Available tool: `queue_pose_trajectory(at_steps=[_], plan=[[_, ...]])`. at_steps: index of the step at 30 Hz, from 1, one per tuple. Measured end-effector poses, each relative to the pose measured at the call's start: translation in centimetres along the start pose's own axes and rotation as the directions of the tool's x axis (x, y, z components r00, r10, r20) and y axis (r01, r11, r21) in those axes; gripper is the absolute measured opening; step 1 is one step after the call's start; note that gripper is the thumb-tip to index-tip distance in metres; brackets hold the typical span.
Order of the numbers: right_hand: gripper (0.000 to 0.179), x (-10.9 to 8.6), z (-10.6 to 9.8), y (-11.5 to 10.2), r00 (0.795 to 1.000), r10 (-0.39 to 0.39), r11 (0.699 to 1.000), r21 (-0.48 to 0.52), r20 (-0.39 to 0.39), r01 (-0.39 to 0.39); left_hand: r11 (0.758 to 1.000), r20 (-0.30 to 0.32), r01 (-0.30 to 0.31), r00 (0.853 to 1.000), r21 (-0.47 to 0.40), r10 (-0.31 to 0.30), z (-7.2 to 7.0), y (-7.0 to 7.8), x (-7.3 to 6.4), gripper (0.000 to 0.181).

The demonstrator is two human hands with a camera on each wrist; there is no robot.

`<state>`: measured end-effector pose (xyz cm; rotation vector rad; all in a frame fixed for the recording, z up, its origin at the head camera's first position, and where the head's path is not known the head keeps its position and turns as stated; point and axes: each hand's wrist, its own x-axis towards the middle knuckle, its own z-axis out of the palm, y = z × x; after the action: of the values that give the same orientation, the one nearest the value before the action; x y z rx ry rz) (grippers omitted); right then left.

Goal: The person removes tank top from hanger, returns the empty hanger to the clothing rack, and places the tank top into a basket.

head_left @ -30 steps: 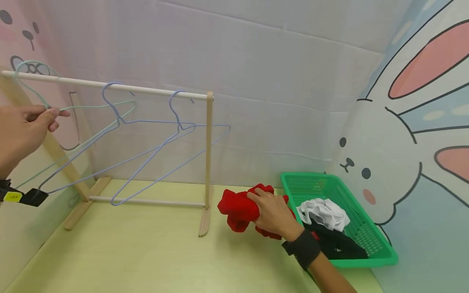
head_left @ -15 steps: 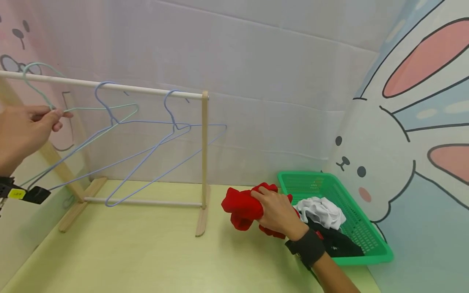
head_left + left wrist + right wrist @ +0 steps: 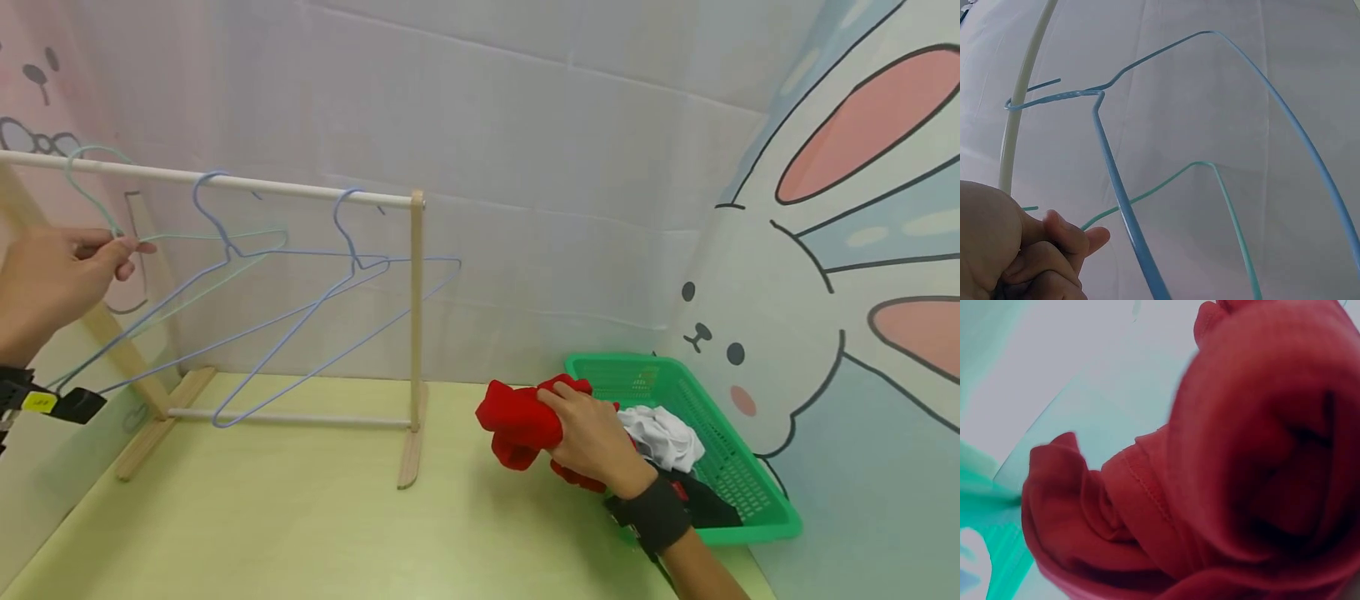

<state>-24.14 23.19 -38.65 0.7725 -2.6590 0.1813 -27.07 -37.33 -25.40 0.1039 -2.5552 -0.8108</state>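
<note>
In the head view my left hand (image 3: 60,271) pinches a mint-green wire hanger (image 3: 97,204) at its neck, with the hook over the rack's white rail (image 3: 288,188). Two blue hangers hang farther right: one blue hanger (image 3: 212,218) close by, another blue hanger (image 3: 343,231) near the post. The left wrist view shows the green hanger (image 3: 1235,228) behind a blue one (image 3: 1116,175). My right hand (image 3: 596,437) grips a bunched red garment (image 3: 517,417) over the table, beside the green basket. Folds of the red garment (image 3: 1229,456) fill the right wrist view, hiding the fingers.
The green basket (image 3: 750,535) stands at the right against the rabbit-print wall, holding a white cloth (image 3: 663,437) and a black cloth (image 3: 712,507). A wooden post (image 3: 416,333) ends the rack on the right. A pale curtain (image 3: 562,208) hangs behind.
My left hand has slid the green hanger rightward along the rail, nearer the first blue hanger. My right hand has moved right with the red garment, overlapping the basket more. The view has shifted slightly.
</note>
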Motion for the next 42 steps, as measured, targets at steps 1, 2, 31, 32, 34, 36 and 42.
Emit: queue_pose_trajectory(at_steps=[1,2,31,32,34,36,42], plan=[[0.061,-0.1,-0.2,0.3,1.000,0.005,1.000,0.000,-0.006,-0.005,1.000,0.003,-0.004,1.000,0.004,0.004,0.1,0.0,-0.1,0.053],[0.062,-0.3,-0.3,0.7,1.000,0.010,1.000,0.001,-0.012,-0.010,1.000,0.004,-0.012,1.000,0.014,0.012,0.2,-0.1,-0.1,0.053],[0.060,-2.1,-3.5,10.5,0.984,0.165,0.983,-0.071,-0.071,-0.170,0.993,-0.016,-0.087,0.996,0.074,0.088,1.1,0.3,-0.7,0.049],[0.060,-2.0,-3.5,10.8,0.984,0.161,0.983,-0.075,-0.074,-0.166,0.993,-0.015,-0.088,0.996,0.073,0.089,1.0,0.3,-0.7,0.049],[0.059,-2.0,-3.4,11.5,0.985,0.156,0.984,-0.079,-0.074,-0.162,0.993,-0.014,-0.096,0.995,0.072,0.097,0.9,0.2,-0.7,0.049],[0.058,-2.1,-3.2,12.0,0.985,0.161,0.983,-0.080,-0.064,-0.166,0.993,-0.009,-0.100,0.995,0.054,0.101,0.8,0.1,-0.7,0.049],[0.059,-2.7,-2.8,13.0,0.979,0.200,0.976,-0.075,-0.034,-0.202,0.994,0.005,-0.106,0.994,0.034,0.106,0.8,-0.6,-0.7,0.052]])
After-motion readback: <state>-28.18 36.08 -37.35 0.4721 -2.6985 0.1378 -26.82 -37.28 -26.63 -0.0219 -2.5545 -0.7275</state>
